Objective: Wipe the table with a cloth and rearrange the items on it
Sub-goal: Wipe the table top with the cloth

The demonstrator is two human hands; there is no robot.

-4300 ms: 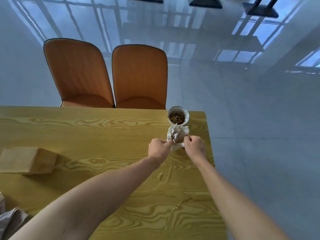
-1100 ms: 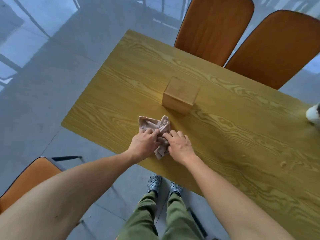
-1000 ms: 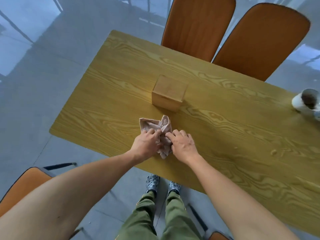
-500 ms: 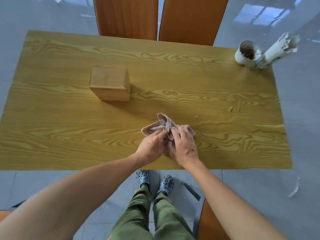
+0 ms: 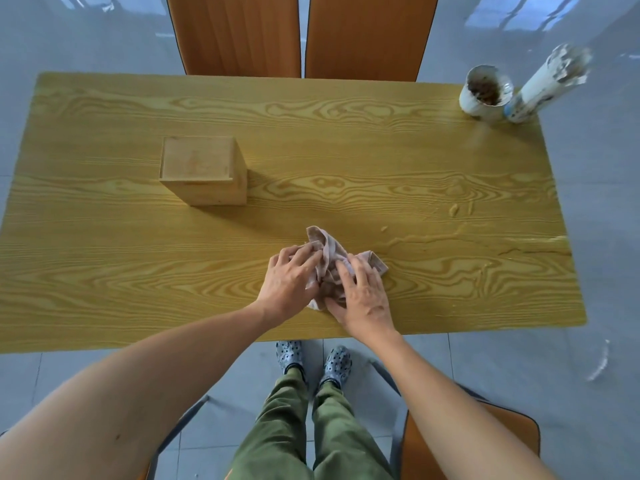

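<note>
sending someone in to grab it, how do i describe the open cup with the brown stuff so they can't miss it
Start at the yellow wood-grain table and go to its far right corner, well away from the wooden box. Two white containers stand there touching; the cup is the shorter, wider one on the left, open-topped with brown bits inside, beside the tall tube.

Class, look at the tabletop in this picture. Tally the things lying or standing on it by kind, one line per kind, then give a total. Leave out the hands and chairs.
Cloth: 1
Wooden box: 1
White cylindrical containers: 2 (open cup, taller tube)
Total: 4
</note>
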